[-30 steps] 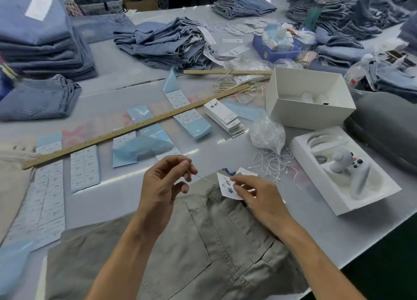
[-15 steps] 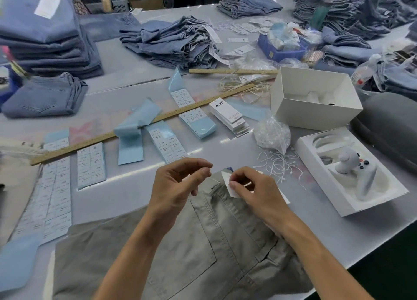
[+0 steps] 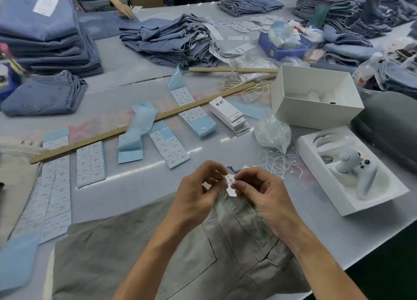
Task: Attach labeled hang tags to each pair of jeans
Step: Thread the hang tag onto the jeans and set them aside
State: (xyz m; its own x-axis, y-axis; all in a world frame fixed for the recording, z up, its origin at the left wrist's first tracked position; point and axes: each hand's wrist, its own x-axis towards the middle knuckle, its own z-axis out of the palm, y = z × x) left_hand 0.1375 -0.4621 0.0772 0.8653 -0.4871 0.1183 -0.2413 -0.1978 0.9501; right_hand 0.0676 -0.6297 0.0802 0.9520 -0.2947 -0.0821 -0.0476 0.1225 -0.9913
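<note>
A grey-khaki pair of jeans (image 3: pixel 158 254) lies flat at the near table edge, back pocket up. Over its waistband both hands meet on a small white hang tag (image 3: pixel 230 179) with black print. My left hand (image 3: pixel 198 191) pinches at the tag's left side with thumb and forefinger. My right hand (image 3: pixel 259 193) pinches its right side. Any string between the fingers is too thin to make out. A stack of spare white hang tags (image 3: pixel 230 116) lies further back, beside a bag of white strings (image 3: pixel 272 134).
Sheets of size stickers (image 3: pixel 90 164) and blue backing strips lie left of centre, crossed by a long wooden ruler (image 3: pixel 135 128). An open white box (image 3: pixel 316 96) and a tray with a white controller (image 3: pixel 352 166) stand right. Folded blue jeans stacks (image 3: pixel 176 40) fill the back; another person's hand (image 3: pixel 124 8) reaches far left.
My left hand has moved right and closed in on the tag, so both hands now pinch it together. The view has shifted slightly.
</note>
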